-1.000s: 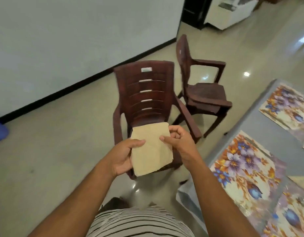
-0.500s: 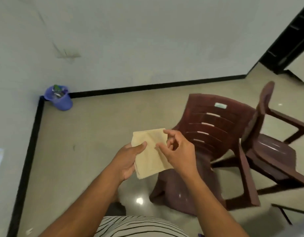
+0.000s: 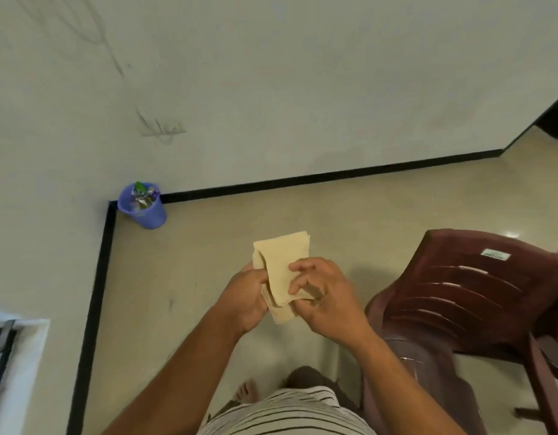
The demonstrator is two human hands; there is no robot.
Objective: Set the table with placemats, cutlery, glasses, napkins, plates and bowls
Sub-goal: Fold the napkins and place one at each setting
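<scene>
A beige cloth napkin (image 3: 282, 262) is held up in front of me, folded lengthwise into a narrow strip. My left hand (image 3: 244, 298) grips its left edge. My right hand (image 3: 326, 296) pinches the lower right part, fingers curled over the fold. The napkin's bottom end sticks out below my hands. The table and its placemats are out of view.
A dark red plastic chair (image 3: 466, 296) stands close on my right. A purple bin (image 3: 142, 205) with wrappers sits in the room corner by the black skirting. Tiled floor lies ahead of my feet. A white-framed object (image 3: 17, 350) shows at the left edge.
My view has swung left, away from the table and placemats toward the wall corner. The napkin went from a flat square to a narrower fold between my hands.
</scene>
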